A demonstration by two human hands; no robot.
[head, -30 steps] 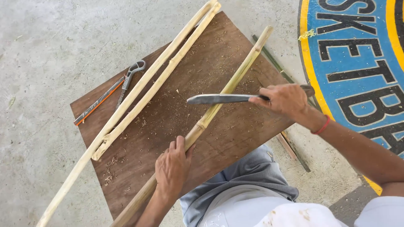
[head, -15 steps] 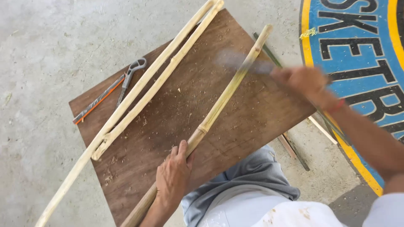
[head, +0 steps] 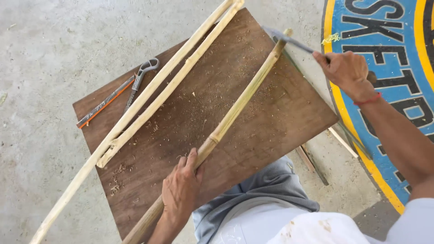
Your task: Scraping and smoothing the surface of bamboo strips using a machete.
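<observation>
While the left hand point(head: 181, 192) grips the bamboo pole point(head: 239, 104), right hand point(head: 346, 70) around a blurred knife point(head: 289, 38), handle hidden

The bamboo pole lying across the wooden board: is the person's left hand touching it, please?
Touching. The head view shows the left hand closed around the bamboo pole near its lower end, fingers wrapped over it, pressing it onto the wooden board.

— What carries it all?
— A brown rectangular wooden board point(head: 253, 131) on the grey concrete floor point(head: 49, 49).
— And on the board?
— Two pale split bamboo strips point(head: 167, 86), steel pincers point(head: 140, 79), an orange-edged flat rule point(head: 104, 103), a bamboo pole point(head: 239, 101), scattered shavings point(head: 118, 178).
</observation>
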